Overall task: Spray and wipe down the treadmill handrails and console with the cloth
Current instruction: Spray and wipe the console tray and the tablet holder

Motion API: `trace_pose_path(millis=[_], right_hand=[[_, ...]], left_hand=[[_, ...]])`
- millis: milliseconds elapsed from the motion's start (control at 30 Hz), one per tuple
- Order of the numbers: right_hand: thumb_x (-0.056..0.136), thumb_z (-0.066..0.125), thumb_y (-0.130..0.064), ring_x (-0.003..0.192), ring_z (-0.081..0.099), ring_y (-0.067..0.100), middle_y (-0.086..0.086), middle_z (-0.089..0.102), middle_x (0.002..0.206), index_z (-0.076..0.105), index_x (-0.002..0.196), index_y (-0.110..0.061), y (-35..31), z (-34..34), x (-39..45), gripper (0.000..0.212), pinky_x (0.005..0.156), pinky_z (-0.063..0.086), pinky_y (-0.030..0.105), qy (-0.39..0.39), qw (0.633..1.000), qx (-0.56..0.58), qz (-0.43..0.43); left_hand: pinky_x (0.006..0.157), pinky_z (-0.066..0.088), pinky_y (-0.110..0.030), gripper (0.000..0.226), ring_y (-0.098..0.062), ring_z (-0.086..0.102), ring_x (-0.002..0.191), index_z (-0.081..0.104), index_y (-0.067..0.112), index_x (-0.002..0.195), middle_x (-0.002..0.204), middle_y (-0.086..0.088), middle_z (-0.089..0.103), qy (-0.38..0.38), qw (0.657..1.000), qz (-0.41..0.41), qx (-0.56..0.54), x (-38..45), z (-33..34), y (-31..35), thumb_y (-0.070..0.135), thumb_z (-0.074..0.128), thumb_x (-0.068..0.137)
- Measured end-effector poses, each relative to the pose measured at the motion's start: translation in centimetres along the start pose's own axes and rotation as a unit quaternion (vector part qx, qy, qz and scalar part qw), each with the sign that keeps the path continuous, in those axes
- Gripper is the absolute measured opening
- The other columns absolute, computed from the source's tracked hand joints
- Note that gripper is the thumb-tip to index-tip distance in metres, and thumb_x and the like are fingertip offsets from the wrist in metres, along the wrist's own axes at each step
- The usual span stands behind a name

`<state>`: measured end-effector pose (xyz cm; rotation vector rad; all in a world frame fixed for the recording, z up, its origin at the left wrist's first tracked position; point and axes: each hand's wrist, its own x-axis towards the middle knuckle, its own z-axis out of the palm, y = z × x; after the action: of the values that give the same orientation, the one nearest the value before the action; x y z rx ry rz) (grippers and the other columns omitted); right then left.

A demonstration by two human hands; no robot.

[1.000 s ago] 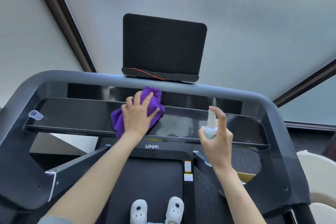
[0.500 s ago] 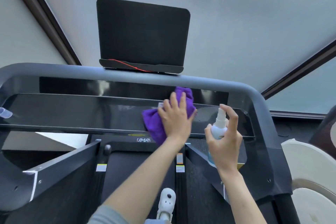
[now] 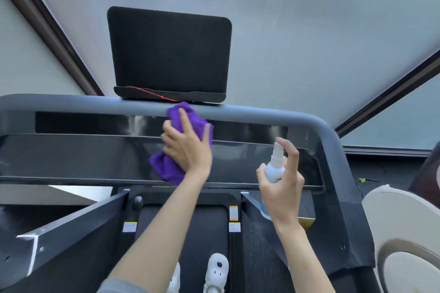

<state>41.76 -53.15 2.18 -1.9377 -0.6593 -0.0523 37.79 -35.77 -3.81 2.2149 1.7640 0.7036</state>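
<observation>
Glossy black console (image 3: 71, 157) — grey wall (image 3: 309, 31) behind.

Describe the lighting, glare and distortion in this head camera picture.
Head view: soft, even daylight with no hard shadows; pale streaky glare on the glossy console left of the cloth; wide-angle bending curves the handrail and the dark window frames; the left hand and spray bottle look sharp.

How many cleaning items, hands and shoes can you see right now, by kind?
Purple microfibre cloths: 1, the purple microfibre cloth, pressed on the glossy black console panel by the left hand.
White spray bottles: 1, the small white spray bottle, gripped by the right hand.
Hands: 2.
White perforated clogs: 2.
Total: 6.
</observation>
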Motion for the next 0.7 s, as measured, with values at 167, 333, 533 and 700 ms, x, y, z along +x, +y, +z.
trace_pose_path(millis=[167, 333, 533, 700], right_hand=[[0.077, 0.063, 0.009, 0.06, 0.052, 0.013, -0.006, 0.054, 0.075, 0.042, 0.123, -0.028, 1.2, -2.2, 1.0, 0.062, 0.056, 0.044, 0.016, 0.017, 1.0, -0.018, -0.005], [0.079, 0.063, 0.005, 0.07, 0.054, 0.012, -0.019, 0.055, 0.094, 0.042, 0.124, -0.028, 2.7, -4.4, 1.7, 0.06, 0.065, 0.047, 0.027, 0.035, 0.998, -0.039, 0.022], [0.081, 0.061, 0.002, 0.061, 0.056, 0.021, 0.003, 0.058, 0.079, 0.041, 0.123, -0.033, 3.9, -6.8, 2.3, 0.059, 0.06, 0.05, 0.032, 0.064, 0.996, -0.022, 0.061], [0.079, 0.062, 0.005, 0.059, 0.054, 0.019, 0.004, 0.06, 0.085, 0.04, 0.122, -0.034, 5.0, -8.4, 1.6, 0.062, 0.063, 0.05, 0.03, 0.088, 0.994, -0.025, 0.063]], left_hand=[[0.079, 0.046, -0.043, 0.077, -0.029, 0.041, 0.102, 0.047, 0.027, 0.142, 0.131, -0.012, 0.038, -0.035, 0.961, 0.271, 0.045, -6.8, 3.3, 8.0, 0.065, 0.064, 0.077], [0.07, 0.047, -0.041, 0.068, -0.035, 0.053, 0.093, 0.053, 0.027, 0.138, 0.128, -0.012, 0.046, -0.081, 0.926, 0.366, -0.028, -4.4, 2.0, 5.3, 0.059, 0.063, 0.078], [0.074, 0.044, -0.049, 0.062, -0.042, 0.049, 0.095, 0.052, 0.021, 0.139, 0.125, -0.022, 0.048, -0.056, 0.979, 0.197, 0.021, -0.9, -1.0, -2.9, 0.052, 0.061, 0.087], [0.07, 0.043, -0.043, 0.06, -0.037, 0.051, 0.091, 0.054, 0.023, 0.136, 0.123, -0.019, 0.051, -0.017, 0.965, 0.256, 0.052, -5.1, 2.0, 3.9, 0.057, 0.055, 0.087]])
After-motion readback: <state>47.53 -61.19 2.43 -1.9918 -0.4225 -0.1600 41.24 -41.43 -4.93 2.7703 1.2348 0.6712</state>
